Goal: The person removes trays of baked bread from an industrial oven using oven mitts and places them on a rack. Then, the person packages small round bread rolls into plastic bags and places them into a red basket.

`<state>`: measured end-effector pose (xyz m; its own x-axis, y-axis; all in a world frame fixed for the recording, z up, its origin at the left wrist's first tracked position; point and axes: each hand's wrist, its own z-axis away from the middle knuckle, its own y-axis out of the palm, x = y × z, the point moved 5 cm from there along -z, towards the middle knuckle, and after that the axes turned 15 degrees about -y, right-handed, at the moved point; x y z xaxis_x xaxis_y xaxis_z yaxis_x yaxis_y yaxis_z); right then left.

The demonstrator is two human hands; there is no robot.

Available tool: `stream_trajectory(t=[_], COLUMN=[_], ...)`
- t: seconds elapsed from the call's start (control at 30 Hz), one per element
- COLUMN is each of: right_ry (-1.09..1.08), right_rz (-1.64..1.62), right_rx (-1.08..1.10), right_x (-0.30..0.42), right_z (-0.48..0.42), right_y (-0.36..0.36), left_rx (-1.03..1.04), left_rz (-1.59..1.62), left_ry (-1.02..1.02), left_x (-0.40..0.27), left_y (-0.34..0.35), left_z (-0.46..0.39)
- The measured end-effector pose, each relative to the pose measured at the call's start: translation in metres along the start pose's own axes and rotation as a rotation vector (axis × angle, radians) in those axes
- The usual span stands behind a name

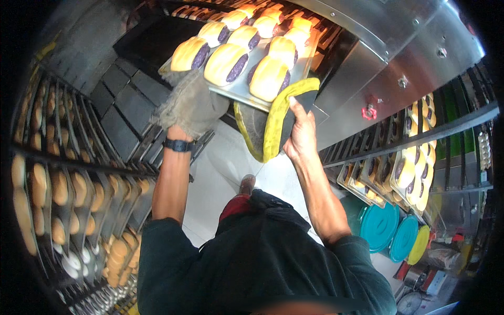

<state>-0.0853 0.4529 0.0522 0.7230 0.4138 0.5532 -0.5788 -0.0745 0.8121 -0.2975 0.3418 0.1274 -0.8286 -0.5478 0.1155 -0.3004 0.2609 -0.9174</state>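
A metal baking tray (236, 93) with several golden buns (226, 63) with purple filling lies partly inside the lit oven (334, 59), its near end sticking out towards me. My left hand (193, 102) is wrapped in a worn grey cloth mitt and grips the tray's near left corner; the mitt hides its fingers. My right hand (301, 130) holds a folded dark pad with a yellow border (273, 122) against the tray's near right corner, thumb on top. Whether the pad pinches the tray's rim is partly hidden.
At the left stands a rack (78, 167) with trays of buns. On the right another rack (374, 151) holds trays of purple-filled buns, above teal-lidded bins (380, 228). A red valve knob (369, 112) juts from the steel oven front.
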Motion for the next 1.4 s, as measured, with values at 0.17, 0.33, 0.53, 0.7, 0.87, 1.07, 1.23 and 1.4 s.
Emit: stream_trajectory(t=[0.17,0.33,0.53,0.7,0.87,1.07,1.23,1.4], right_ry=[0.138,0.297,0.290,0.289,0.227,0.029,-0.256,-0.414], right_rz=[0.028,0.086,0.093,0.162,0.144,0.376,0.452,0.421], right_rx=[0.192,0.212,0.253,0.208,0.203,-0.130,-0.388,-0.434], right_x=[0.024,0.014,0.051,0.086,0.168,0.259,0.342,0.417], right_z=[0.112,0.215,0.322,0.391,0.465,0.541,0.596,0.610], right_y=[-0.062,-0.133,-0.142,-0.148,-0.160,-0.222,-0.314,-0.429], left_rx=[-0.013,0.000,0.088,0.233,0.288,0.185,1.260,1.386], left_rz=[-0.009,0.025,0.065,0.098,0.089,-0.077,2.150,2.237], left_ry=[-0.079,-0.125,-0.118,-0.103,-0.050,0.113,-0.814,-0.688], left_x=[-0.032,-0.054,-0.062,-0.066,-0.090,-0.174,-0.258,-0.410], left_y=[-0.064,-0.113,-0.165,-0.201,-0.240,-0.264,-0.183,-0.220], left_z=[0.154,0.274,0.379,0.447,0.504,0.528,0.573,0.539])
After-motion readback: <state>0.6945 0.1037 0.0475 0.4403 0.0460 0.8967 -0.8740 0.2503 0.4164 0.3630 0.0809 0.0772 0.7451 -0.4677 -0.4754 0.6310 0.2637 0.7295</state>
